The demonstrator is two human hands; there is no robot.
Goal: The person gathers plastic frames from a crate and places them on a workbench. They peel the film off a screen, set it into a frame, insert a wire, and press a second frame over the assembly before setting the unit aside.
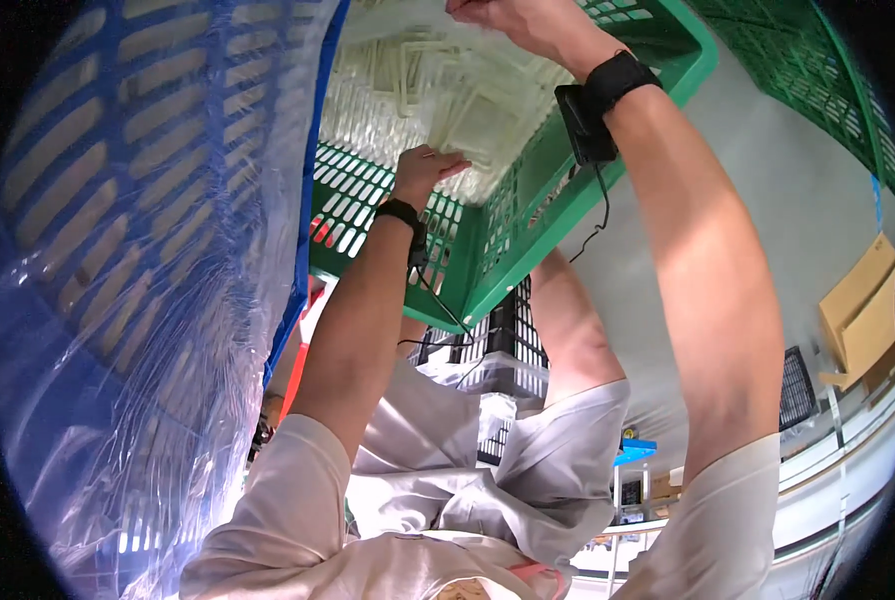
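Observation:
A green slatted plastic basket (512,270) holds a heap of clear, pale yellowish plastic pieces, several of them shaped like rectangular frames (472,125). My left hand (432,170) reaches over the basket's near wall, its fingers apart beside one clear frame; nothing shows in its grasp. At the top edge of the view, my right hand (512,15) is over the basket's far part with its fingers curled together. Whatever those fingers hold is cut off or too small to make out. Black bands with small cabled devices circle both wrists.
A tall blue slatted crate (57,390) wrapped in clear plastic film stands close on the left. Another green crate (807,70) is at the upper right. Black crates (512,340) sit below the basket by my legs. Farther right are a cardboard box (862,310) and a white-edged bench (817,500).

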